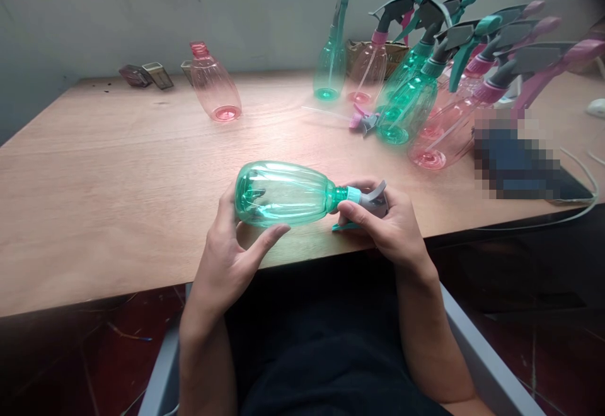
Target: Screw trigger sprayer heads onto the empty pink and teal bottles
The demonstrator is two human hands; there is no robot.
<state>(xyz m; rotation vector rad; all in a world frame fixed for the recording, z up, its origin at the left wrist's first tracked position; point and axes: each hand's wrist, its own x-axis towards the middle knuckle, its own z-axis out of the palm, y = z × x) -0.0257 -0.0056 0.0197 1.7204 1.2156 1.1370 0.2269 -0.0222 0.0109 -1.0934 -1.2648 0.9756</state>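
A clear green spray bottle lies sideways between my hands over the front of the table, its base to the left and its neck to the right. My left hand cups the base end, thumb along the near side; its other fingers are mostly hidden behind the bottle. Around the grey and teal spray head my right hand is closed, with the thumb by the teal collar. The collar sits on the bottle's neck; whether it is fully tightened I cannot tell.
A pink bottle without a spray head stands at the back left, near small boxes. Several green and pink spray bottles crowd the back right. A loose pink spray head lies before them. A blurred-out dark object and a white cable lie right.
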